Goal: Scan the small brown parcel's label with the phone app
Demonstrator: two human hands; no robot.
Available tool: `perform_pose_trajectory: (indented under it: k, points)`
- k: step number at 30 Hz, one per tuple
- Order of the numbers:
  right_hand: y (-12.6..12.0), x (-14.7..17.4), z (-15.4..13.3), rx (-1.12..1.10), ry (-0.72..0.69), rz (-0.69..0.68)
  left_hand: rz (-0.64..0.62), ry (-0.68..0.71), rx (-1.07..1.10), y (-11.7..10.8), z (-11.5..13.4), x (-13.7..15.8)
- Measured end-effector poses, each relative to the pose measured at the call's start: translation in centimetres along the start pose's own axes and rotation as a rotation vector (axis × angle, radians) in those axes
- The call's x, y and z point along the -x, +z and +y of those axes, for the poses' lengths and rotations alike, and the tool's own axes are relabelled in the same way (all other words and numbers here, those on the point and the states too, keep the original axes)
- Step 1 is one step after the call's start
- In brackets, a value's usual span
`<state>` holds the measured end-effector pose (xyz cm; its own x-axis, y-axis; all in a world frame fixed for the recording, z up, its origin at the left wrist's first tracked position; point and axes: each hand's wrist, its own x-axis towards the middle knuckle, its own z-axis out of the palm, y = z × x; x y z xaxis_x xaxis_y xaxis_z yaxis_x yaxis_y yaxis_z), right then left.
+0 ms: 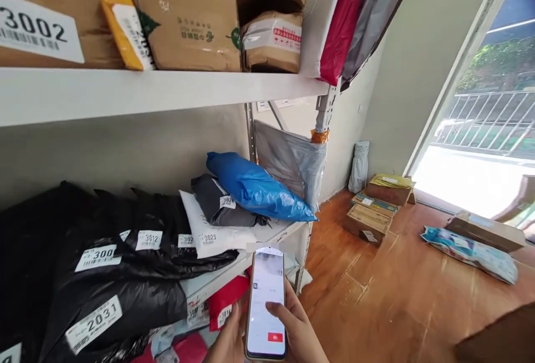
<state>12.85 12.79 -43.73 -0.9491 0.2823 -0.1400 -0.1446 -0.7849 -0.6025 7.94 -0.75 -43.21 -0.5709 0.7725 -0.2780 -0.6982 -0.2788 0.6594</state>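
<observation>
Phone in both my hands, parcels stacked at nine o'clock

The black bags [104, 274] crowd the shelf [217, 279] edge and could slide off. The phone [266, 304] at six o'clock might slip, I judge: left hand [228, 340] cups its edge loosely, right hand [295, 329] curls behind, thumb on the screen.

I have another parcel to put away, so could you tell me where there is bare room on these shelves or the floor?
The middle shelf is bare only at its right end, below the blue bag; leftward, black bags crowd it. The top shelf is packed with cartons. The wooden floor lies open between the stacked boxes and the phone, held by both hands.
</observation>
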Motion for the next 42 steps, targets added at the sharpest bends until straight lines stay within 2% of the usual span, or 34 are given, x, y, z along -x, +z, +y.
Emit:
perform_pose_trajectory:
  k: [3, 7, 11, 14, 17, 24, 27, 31, 35, 39, 42]
  points:
    - [0.9, 1.2, 2.9, -0.002, -0.018, 0.038, 0.078, -0.002, 0.031, -0.8, -0.5, 2.2]
    - [2.7, 3.0, 5.9, 0.103, -0.046, 0.072, 0.158, -0.085, -0.105, -1.5, -0.8, 5.5]
    - [4.2, 5.1, 8.6, 0.182, -0.064, 0.103, 0.29, -0.021, -0.049, -4.3, -2.1, 7.5]
    - [4.8, 6.9, 10.6, 0.18, -0.055, 0.086, 0.329, -0.015, 0.01, -6.5, -2.5, 9.6]
    - [5.3, 8.7, 12.2, 0.16, -0.049, 0.039, 0.311, -0.072, -0.058, -7.5, -1.7, 12.6]
    - [5.9, 11.8, 14.7, 0.198, -0.033, -0.074, 0.287, -0.102, -0.109, -7.2, -0.7, 18.0]
    - [6.7, 13.0, 15.3, 0.233, -0.038, -0.037, 0.316, -0.131, -0.03, -7.5, -1.1, 19.1]
    - [7.8, 14.1, 16.2, 0.286, -0.042, -0.048, 0.313, -0.009, 0.145, -8.0, -1.9, 20.1]
    - [8.0, 14.7, 17.3, 0.396, -0.138, -0.022, 0.268, -0.007, 0.135, -8.2, -2.1, 21.1]
    - [8.3, 15.6, 16.7, 0.239, -0.021, -0.117, 0.242, -0.017, 0.062, -8.5, -1.9, 22.1]
    - [9.0, 16.5, 15.6, 0.176, 0.04, -0.109, 0.174, 0.013, 0.119, -8.7, -1.7, 22.6]
